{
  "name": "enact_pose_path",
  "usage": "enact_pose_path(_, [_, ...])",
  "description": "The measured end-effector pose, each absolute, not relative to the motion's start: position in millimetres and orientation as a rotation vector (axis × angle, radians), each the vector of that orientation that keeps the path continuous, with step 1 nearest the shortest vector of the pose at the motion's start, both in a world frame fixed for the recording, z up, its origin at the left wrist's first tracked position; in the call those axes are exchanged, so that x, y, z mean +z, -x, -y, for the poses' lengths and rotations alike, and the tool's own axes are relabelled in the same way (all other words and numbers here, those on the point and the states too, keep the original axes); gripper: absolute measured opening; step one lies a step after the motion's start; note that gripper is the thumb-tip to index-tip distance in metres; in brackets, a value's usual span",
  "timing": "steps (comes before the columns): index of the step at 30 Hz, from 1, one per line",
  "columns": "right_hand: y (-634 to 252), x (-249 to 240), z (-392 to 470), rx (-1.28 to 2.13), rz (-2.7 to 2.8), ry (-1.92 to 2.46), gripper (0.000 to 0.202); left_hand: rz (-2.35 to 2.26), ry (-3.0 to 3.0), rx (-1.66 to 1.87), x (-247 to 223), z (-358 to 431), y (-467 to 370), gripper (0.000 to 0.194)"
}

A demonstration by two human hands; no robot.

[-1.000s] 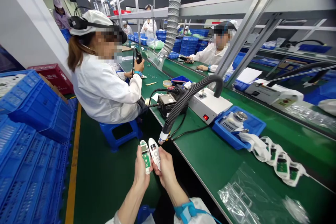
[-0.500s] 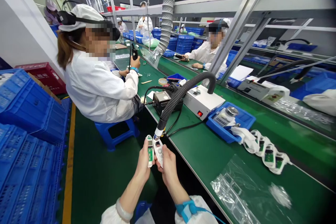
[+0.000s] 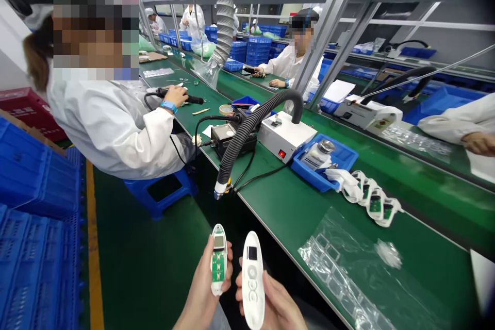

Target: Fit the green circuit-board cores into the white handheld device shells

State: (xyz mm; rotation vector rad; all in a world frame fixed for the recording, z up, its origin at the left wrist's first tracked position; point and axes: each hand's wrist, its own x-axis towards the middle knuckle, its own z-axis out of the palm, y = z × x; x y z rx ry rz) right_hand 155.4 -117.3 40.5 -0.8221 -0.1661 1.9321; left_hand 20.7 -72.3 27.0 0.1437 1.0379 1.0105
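My left hand (image 3: pixel 207 278) is closed around a slim white half-casing (image 3: pixel 217 287) that carries a green circuit board (image 3: pixel 218 265) and a small grey display. In my right hand (image 3: pixel 276 299) I hold a white oval front cover (image 3: pixel 253 289), its outer face toward me, with a dark window near the top and round button outlines below. The two pieces are side by side, apart from each other, in front of the bench edge. Above them hangs the nozzle (image 3: pixel 220 189) of a black corrugated hose, touching neither piece.
On the green bench (image 3: pixel 270 206) stand a white box with a lit red switch (image 3: pixel 286 136), a black device (image 3: pixel 228 136) and a blue tray (image 3: pixel 320 178). Several white casings with boards (image 3: pixel 375 201) and clear plastic film (image 3: pixel 336 273) lie rightward. A co-worker (image 3: pixel 112 124) sits at left.
Both hands have come down and away from the hose nozzle. The two pieces have moved apart, and the cover now shows its front more fully. My view has shifted a little.
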Motion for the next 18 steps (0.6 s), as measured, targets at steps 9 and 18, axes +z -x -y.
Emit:
enact_pose_path(9, [-157.3,40.7,129.8,1.905,0.183,0.780,0.043,-0.992,-0.065,0.997,63.4,73.8,-24.1,0.036])
enact_pose_path(18, [-163.8,45.2,134.1,1.884,0.170,0.821,0.042,-0.959,-0.098,0.987,66.0,77.5,-27.4,0.037])
